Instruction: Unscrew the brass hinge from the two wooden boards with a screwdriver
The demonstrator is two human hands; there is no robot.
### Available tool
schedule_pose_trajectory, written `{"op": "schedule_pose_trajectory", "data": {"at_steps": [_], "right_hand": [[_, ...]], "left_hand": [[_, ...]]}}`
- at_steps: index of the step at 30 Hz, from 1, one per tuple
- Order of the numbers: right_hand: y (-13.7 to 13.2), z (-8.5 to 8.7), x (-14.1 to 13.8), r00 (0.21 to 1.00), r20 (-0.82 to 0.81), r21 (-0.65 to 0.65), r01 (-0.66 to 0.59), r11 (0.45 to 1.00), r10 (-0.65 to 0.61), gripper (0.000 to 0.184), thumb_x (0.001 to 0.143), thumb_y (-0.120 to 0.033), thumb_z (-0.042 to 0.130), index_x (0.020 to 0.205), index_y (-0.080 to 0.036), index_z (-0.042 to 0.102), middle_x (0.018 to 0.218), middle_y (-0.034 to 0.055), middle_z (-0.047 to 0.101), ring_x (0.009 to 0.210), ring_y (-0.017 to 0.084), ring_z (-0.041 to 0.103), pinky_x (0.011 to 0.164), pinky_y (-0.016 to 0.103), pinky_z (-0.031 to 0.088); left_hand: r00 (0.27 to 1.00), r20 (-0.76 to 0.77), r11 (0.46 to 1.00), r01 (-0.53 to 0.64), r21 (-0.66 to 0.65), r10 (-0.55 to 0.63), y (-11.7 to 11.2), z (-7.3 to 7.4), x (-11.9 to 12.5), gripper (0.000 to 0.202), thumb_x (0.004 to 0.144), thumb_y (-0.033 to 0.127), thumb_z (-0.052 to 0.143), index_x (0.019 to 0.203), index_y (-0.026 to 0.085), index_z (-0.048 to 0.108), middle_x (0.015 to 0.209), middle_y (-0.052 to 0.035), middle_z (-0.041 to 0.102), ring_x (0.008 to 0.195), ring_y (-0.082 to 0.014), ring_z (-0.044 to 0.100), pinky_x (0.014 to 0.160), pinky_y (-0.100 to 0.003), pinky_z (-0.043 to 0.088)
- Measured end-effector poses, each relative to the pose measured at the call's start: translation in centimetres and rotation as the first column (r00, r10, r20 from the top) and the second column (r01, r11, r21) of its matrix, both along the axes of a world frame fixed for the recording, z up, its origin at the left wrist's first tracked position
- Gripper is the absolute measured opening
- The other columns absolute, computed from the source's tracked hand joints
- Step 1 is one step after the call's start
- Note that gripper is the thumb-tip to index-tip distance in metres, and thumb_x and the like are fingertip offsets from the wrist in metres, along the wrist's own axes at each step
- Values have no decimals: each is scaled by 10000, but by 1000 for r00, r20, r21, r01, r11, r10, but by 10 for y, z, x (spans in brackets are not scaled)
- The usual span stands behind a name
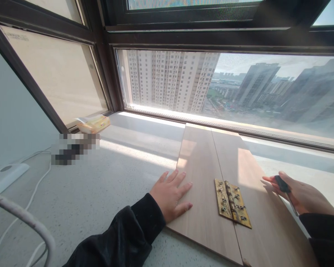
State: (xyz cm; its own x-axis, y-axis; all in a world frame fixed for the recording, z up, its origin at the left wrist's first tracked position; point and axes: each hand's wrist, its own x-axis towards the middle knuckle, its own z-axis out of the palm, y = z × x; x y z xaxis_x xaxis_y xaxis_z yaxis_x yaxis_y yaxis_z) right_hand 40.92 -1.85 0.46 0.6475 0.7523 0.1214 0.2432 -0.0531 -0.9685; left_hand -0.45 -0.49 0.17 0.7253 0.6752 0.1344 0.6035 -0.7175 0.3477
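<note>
Left fingers (186, 189): spread and unclenched, my palm down at the left edge of the left board (196, 148).
Hinge (233, 204): lying between my hands across the seam, screws standing crookedly in its plates.
Right fingers (270, 179): curled round the dark handle of a screwdriver (282, 183), over the right board (267, 222) near its right edge, shaft slanting back to my wrist.
Room to move: windowsill (122, 174) stretches from packet (93, 124) to boards.
Surface: pale, speckled, sun-striped.
Behind: dark window frame (211, 42).

Free to slide over the wooden boards (202, 163) behind the hinge (232, 202); blocked by the window (169, 81) farther back and the left hand (171, 194) beside.
</note>
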Motion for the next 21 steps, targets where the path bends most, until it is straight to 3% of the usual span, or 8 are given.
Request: {"op": "schedule_pose_trajectory", "data": {"at_steps": [3, 6, 8, 11, 14, 17, 21], "right_hand": [[-7, 2, -3, 973, -230, -207, -19, 978, -30, 243, 774, -226, 566, 596, -100, 672, 792, 225, 684, 619, 238, 674, 531, 230, 571], [-11, 4, -12, 942, -330, -256, -30, 966, -58, 196, 800, -146, 528, 673, -75, 658, 843, 203, 685, 660, 192, 678, 586, 179, 569], [-11, 4, -20, 929, -365, -257, -43, 965, -56, 184, 813, -146, 528, 703, -64, 651, 845, 192, 686, 673, 181, 676, 599, 173, 569], [-8, 6, -35, 920, -390, -264, -63, 962, -47, 188, 818, -174, 546, 716, -59, 654, 855, 188, 686, 690, 176, 672, 603, 160, 566], [-4, 6, -47, 919, -393, -276, -78, 958, -38, 193, 804, -235, 587, 732, -74, 667, 909, 184, 685, 750, 191, 673, 601, 158, 568], [-2, 6, -53, 918, -394, -268, -70, 961, -43, 190, 790, -258, 608, 732, -88, 670, 917, 170, 685, 786, 197, 671, 607, 155, 565], [-1, 5, -56, 913, -406, -224, -54, 973, -42, 181, 776, -253, 621, 723, -86, 668, 879, 166, 680, 764, 194, 668, 617, 164, 562]], "left_hand": [[1000, 25, 999, 10, -40, -9, 4, 5, -6, 572, 788, 508, 489, 1289, 232, 479, 1424, -90, 366, 1317, -335, 293, 1039, -499, 307], [996, 81, 994, -37, -100, 46, 9, 11, -13, 439, 767, 426, 531, 1130, 196, 620, 1278, -85, 546, 1226, -313, 444, 968, -420, 416], [984, 119, 987, -123, -99, 134, 12, 14, -17, 344, 779, 402, 514, 1000, 198, 680, 1039, -66, 687, 1059, -284, 589, 875, -390, 476], [947, 168, 962, -270, -49, 274, 14, 13, -22, 286, 789, 380, 497, 892, 206, 699, 771, -29, 720, 738, -229, 669, 706, -357, 514], [895, 265, 927, -376, 14, 359, 20, 5, -22, 260, 790, 301, 490, 924, 188, 682, 867, -37, 711, 744, -205, 655, 723, -346, 512], [870, 357, 927, -373, 28, 339, 28, -7, -18, 293, 771, 242, 507, 1015, 156, 644, 1080, -70, 654, 986, -215, 603, 876, -339, 481], [857, 387, 931, -364, -16, 342, 35, -16, -13, 340, 794, 214, 472, 1103, 155, 601, 1173, -71, 615, 1091, -202, 562, 963, -335, 441]]}}
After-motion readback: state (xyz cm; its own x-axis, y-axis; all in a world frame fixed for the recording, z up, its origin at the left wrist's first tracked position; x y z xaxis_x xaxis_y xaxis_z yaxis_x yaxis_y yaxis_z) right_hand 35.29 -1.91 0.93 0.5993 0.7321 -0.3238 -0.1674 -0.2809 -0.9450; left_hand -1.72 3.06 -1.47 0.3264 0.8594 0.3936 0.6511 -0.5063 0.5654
